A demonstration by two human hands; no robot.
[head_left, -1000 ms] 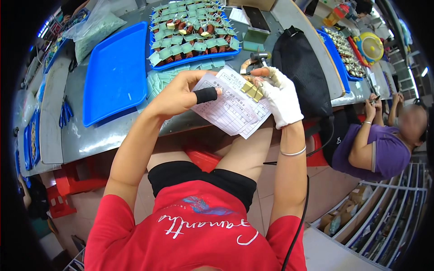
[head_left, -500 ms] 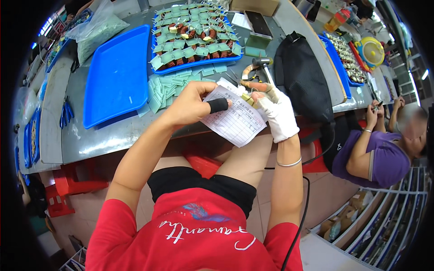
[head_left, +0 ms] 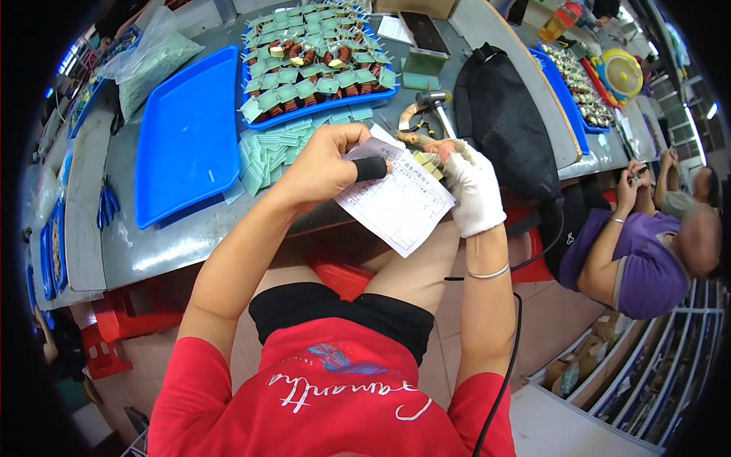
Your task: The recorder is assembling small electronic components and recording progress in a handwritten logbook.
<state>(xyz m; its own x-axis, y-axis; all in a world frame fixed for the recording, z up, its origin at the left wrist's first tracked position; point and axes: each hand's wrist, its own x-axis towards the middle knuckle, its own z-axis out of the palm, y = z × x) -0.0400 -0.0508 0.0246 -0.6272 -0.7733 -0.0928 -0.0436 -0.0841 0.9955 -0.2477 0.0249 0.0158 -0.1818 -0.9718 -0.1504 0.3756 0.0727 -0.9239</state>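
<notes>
A printed paper form (head_left: 396, 204) hangs tilted above my lap. My left hand (head_left: 326, 164), with a black band around its thumb, pinches the form's upper left edge. My right hand (head_left: 470, 186) wears a white glove with bare fingertips. Its fingers are closed around a small yellow block-like piece (head_left: 428, 164) at the form's upper right edge; they partly hide it. Just beyond my hands, many flat pale green plates (head_left: 266, 158) lie loose on the metal bench (head_left: 164, 247).
Copper-wound coils with green plates fill a blue tray (head_left: 304, 116). Left of it lies another blue tray (head_left: 186, 141). A hammer (head_left: 444, 110), a black bag (head_left: 506, 126) and a phone (head_left: 424, 32) lie to the right. A person in purple (head_left: 647, 259) sits at far right.
My right fingers have drawn in closer around the yellow piece. The form has swung slightly, its lower corner a little lower. The whole view has shifted slightly.
</notes>
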